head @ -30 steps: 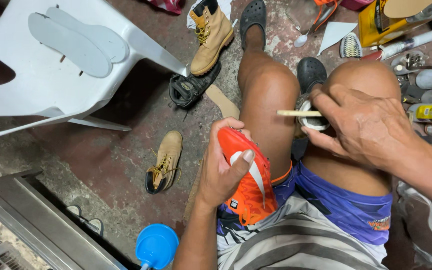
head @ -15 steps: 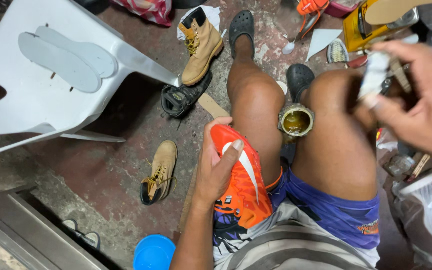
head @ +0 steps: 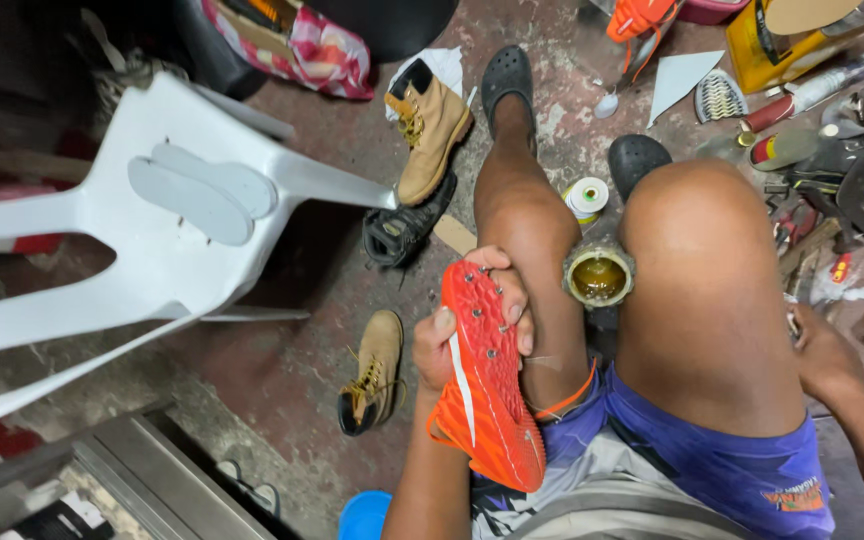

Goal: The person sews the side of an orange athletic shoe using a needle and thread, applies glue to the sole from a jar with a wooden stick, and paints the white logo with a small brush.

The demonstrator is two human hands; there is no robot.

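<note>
My left hand (head: 472,325) grips an orange running shoe (head: 487,395) with its studded sole turned up, resting against my left thigh. An open can of amber glue (head: 599,277) sits wedged between my knees. My right hand (head: 827,360) is low beside my right thigh, by the tool clutter on the floor. Its fingers are hidden behind the knee, so what it holds cannot be seen.
A white plastic chair (head: 132,250) lies tipped at the left with two grey insoles (head: 202,195) on it. Tan boots (head: 430,125) (head: 372,370), a black sole (head: 404,225), a tape roll (head: 586,196) and scattered tools (head: 842,170) cover the floor. A blue lid (head: 364,515) lies near the bottom.
My right hand has dropped from above the glue can to beside my right thigh. The orange shoe has turned more sole-up in my left hand. The view has shifted.
</note>
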